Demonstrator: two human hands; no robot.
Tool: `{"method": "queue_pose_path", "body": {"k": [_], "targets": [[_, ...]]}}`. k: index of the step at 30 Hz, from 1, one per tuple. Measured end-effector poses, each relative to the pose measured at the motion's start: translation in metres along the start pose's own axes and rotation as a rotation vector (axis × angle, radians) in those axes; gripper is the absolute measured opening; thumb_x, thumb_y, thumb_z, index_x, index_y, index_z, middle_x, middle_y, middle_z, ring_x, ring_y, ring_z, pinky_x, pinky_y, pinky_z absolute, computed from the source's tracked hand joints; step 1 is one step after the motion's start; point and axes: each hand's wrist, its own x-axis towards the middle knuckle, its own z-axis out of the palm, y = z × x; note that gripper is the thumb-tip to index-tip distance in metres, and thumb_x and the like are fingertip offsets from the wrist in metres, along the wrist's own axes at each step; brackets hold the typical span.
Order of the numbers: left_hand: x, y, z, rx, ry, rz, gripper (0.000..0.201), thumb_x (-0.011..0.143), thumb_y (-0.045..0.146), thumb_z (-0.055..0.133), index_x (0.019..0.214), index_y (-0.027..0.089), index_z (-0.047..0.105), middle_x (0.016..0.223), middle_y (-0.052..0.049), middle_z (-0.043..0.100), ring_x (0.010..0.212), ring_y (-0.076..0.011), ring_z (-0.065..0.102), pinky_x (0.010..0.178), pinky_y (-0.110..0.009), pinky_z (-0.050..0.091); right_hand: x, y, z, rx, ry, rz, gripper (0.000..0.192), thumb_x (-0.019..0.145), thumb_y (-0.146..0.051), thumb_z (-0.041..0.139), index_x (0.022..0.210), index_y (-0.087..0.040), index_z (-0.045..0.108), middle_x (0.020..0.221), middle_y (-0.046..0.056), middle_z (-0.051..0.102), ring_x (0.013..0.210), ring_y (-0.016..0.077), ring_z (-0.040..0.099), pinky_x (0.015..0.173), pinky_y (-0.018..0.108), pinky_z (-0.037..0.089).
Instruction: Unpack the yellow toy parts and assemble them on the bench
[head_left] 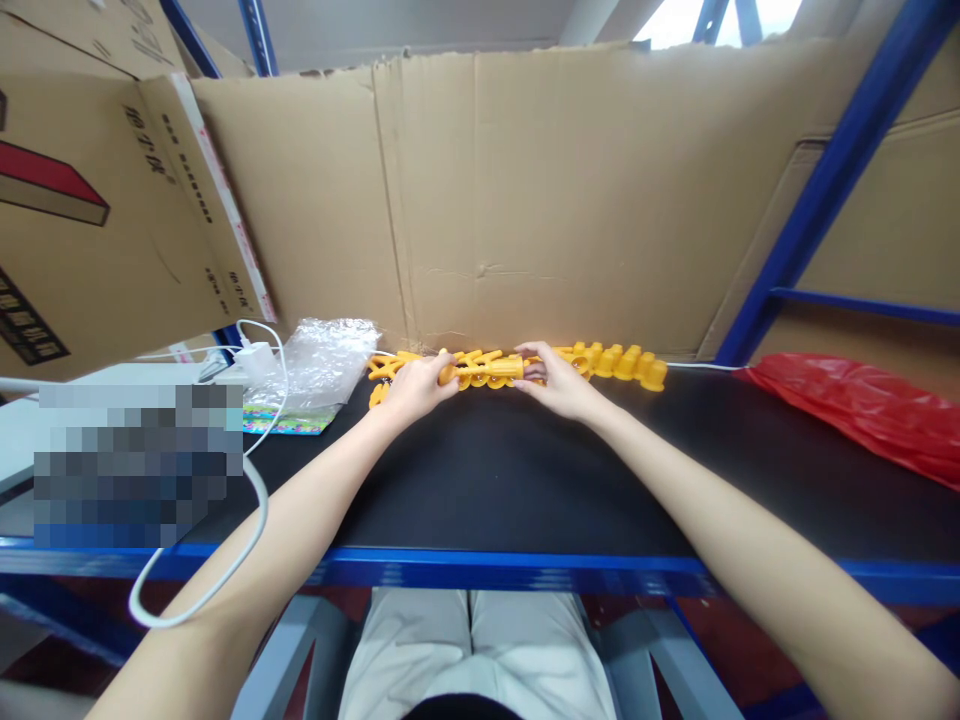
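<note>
Currently both hands are on one yellow plastic piece (491, 369), a short ribbed cylinder lying crosswise at the far edge of the black mat (487, 480), just in front of the cardboard wall (525, 200). Left hand (415, 387) is wrapped around its left end, fingers curled tight. Right hand (559, 380) pinches the right end with fingertips, narrow grip.

Behind the piece, along the foot of the cardboard wall, runs a row of yellow moulded parts (619, 362): glossy, knobbly, cup-like shapes to the right, spoked ones to the left. Count cannot be told, they overlap.

Left of the piece: one crinkled clear plastic bag (326, 360), one white charger (255, 358) with one smooth white cable (247, 520) looping off the mat's front edge. Right of it: one shiny red plastic bag (862, 410), wrinkled, lying flat. Mat surface is matte, on a blue steel shelf frame (480, 570).
</note>
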Motion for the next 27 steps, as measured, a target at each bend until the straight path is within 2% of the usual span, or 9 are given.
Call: {"method": "queue_pose_path", "body": {"k": [4,9,11,13,16,18,20,23,27], "targets": [[0.0,-0.005,0.002,-0.005,0.063,0.044,0.026,0.079,0.029,0.055,0.102,0.02,0.061,0.082,-0.004,0.068,0.07,-0.0162,0.062,0.066,-0.025,0.044,0.001,0.001,-0.006,0.176,-0.011,0.131,0.038,0.075,-0.033,0.064,0.107,-0.019,0.051,0.111,0.01,0.058,0.081,0.0164,0.066,0.079,0.037,0.054],[-0.001,-0.001,0.002,-0.019,0.093,0.084,0.025,0.078,0.026,0.056,0.102,0.019,0.06,0.09,-0.006,0.069,0.076,-0.0164,0.062,0.069,-0.026,0.045,0.002,-0.011,-0.005,0.243,0.001,0.298,0.036,0.082,-0.049,0.054,0.095,-0.015,0.059,0.083,0.009,0.068,0.066,0.0154,0.067,0.076,0.035,0.054],[-0.001,0.0,0.0,-0.017,0.069,0.077,0.025,0.078,0.026,0.057,0.101,0.018,0.061,0.089,-0.006,0.069,0.077,-0.0171,0.062,0.07,-0.027,0.045,0.002,-0.014,-0.004,0.271,0.004,0.36,0.037,0.084,-0.049,0.052,0.097,-0.015,0.059,0.081,0.009,0.068,0.062,0.0146,0.066,0.072,0.033,0.055],[-0.001,0.001,-0.001,-0.01,0.051,0.067,0.025,0.077,0.026,0.057,0.101,0.019,0.061,0.088,-0.005,0.069,0.076,-0.0177,0.062,0.069,-0.027,0.045,0.002,-0.015,-0.003,0.293,-0.007,0.394,0.037,0.086,-0.045,0.051,0.108,-0.016,0.055,0.08,0.008,0.068,0.062,0.0151,0.066,0.07,0.033,0.055],[-0.001,-0.001,-0.001,0.001,0.041,0.049,0.027,0.077,0.028,0.057,0.103,0.019,0.061,0.087,-0.005,0.068,0.074,-0.0179,0.062,0.067,-0.027,0.044,0.0,-0.015,-0.006,0.353,-0.085,0.349,0.046,0.083,-0.034,0.059,0.123,-0.019,0.042,0.081,0.005,0.068,0.065,0.0155,0.067,0.071,0.034,0.055],[-0.001,-0.002,0.0,0.009,0.044,0.041,0.028,0.077,0.028,0.057,0.104,0.019,0.061,0.085,-0.006,0.068,0.073,-0.0179,0.062,0.067,-0.027,0.044,-0.002,-0.014,-0.009,0.39,-0.124,0.3,0.05,0.079,-0.028,0.063,0.122,-0.02,0.039,0.08,0.003,0.067,0.065,0.0149,0.067,0.073,0.034,0.054],[-0.001,-0.003,0.001,0.011,0.058,0.043,0.028,0.078,0.029,0.057,0.104,0.018,0.061,0.084,-0.006,0.069,0.073,-0.0178,0.062,0.067,-0.027,0.044,-0.002,-0.014,-0.011,0.393,-0.129,0.287,0.045,0.078,-0.03,0.064,0.116,-0.019,0.042,0.077,0.002,0.068,0.063,0.0144,0.067,0.073,0.033,0.054],[-0.001,-0.002,0.002,-0.006,0.077,0.075,0.027,0.078,0.027,0.057,0.102,0.019,0.061,0.089,-0.006,0.069,0.076,-0.0176,0.063,0.069,-0.027,0.045,-0.002,-0.015,-0.01,0.366,-0.108,0.323,0.034,0.081,-0.043,0.06,0.1,-0.017,0.051,0.07,0.004,0.069,0.057,0.0143,0.065,0.066,0.031,0.054],[-0.002,0.003,0.0,-0.019,0.072,0.086,0.025,0.077,0.025,0.058,0.101,0.019,0.061,0.093,-0.007,0.069,0.079,-0.018,0.063,0.071,-0.027,0.045,0.0,-0.019,-0.006,0.325,-0.059,0.423,0.047,0.081,-0.061,0.047,0.074,-0.015,0.055,0.057,0.007,0.065,0.045,0.0139,0.061,0.048,0.025,0.049]]}}
